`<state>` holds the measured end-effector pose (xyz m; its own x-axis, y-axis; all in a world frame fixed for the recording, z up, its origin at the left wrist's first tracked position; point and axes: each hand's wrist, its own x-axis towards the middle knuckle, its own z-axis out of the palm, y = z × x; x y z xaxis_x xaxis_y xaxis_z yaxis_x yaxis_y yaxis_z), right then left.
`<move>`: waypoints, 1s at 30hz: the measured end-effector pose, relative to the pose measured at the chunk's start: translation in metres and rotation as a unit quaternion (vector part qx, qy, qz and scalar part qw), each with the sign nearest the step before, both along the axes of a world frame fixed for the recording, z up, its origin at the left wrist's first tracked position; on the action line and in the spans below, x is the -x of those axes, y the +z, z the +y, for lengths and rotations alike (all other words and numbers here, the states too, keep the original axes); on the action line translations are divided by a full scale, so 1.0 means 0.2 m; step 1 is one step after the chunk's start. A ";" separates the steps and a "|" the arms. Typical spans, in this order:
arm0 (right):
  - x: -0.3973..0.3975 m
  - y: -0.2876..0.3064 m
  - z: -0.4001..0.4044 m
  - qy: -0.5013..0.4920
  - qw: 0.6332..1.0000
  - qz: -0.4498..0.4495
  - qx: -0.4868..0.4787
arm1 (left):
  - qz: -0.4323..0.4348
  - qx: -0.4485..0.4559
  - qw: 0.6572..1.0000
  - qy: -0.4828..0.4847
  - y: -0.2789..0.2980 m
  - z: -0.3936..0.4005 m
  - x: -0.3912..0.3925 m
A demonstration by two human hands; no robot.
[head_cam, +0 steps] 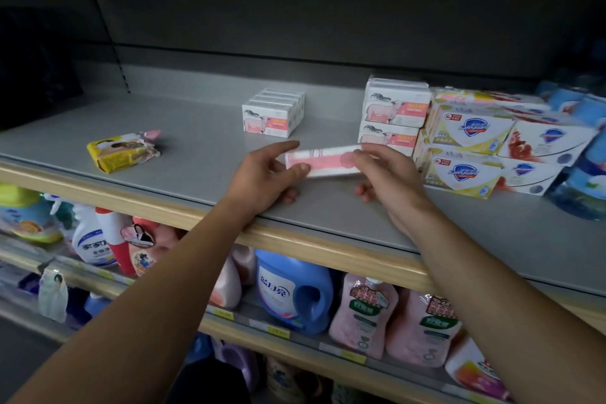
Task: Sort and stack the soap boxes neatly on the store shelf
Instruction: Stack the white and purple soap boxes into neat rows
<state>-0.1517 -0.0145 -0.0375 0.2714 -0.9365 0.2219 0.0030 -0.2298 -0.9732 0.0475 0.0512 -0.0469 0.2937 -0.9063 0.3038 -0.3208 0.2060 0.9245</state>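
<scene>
The flat cardboard soap box (pixel 323 161) I'm holding is white with a pink band. The small cardboard soap boxes (pixel 272 115) behind are white with a pink sheep print and orange label. The crinkly plastic soap packet (pixel 123 151) is yellow. The metal shelf (pixel 196 147) is plain grey with a pale wood-look edge.

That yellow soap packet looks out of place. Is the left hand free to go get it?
Probably not yet: the left hand holds one end of the pink box. The shelf toward the yellow packet is bare.

"Safeguard" on yellow-white boxes (pixel 469 128)
</scene>
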 end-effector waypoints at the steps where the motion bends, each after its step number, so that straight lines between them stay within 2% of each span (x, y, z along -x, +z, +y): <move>1: 0.00 0.00 0.00 0.007 1.000 -0.022 0.001 | 0.001 -0.009 1.000 -0.004 0.00 0.00 0.00; 7: 0.01 0.00 0.03 0.046 0.994 -0.077 0.059 | 0.099 -0.045 0.994 -0.027 0.01 0.00 -0.01; 12: 0.02 0.01 0.05 0.104 0.989 -0.074 0.078 | 0.051 -0.094 0.994 -0.015 0.04 -0.01 -0.01; 15: 0.03 0.00 0.04 0.128 0.986 -0.080 0.066 | 0.124 -0.097 0.986 -0.052 0.05 -0.01 -0.01; 18: 0.02 -0.02 0.02 0.117 0.991 -0.047 0.053 | 0.185 -0.068 0.977 -0.077 0.05 0.00 -0.03; 23: -0.02 -0.04 0.01 0.116 0.993 -0.027 -0.002 | 0.193 0.005 0.978 -0.076 0.02 0.02 -0.04; 26: -0.02 -0.04 0.02 0.099 0.994 0.021 0.027 | 0.192 0.029 0.978 -0.076 0.01 0.04 -0.04; 28: -0.02 -0.04 0.03 0.076 0.995 0.044 0.055 | 0.146 0.037 0.987 -0.061 0.01 0.04 -0.04; 30: 0.00 -0.03 0.03 0.056 0.997 0.018 0.053 | 0.092 0.036 0.994 -0.041 0.02 0.04 -0.01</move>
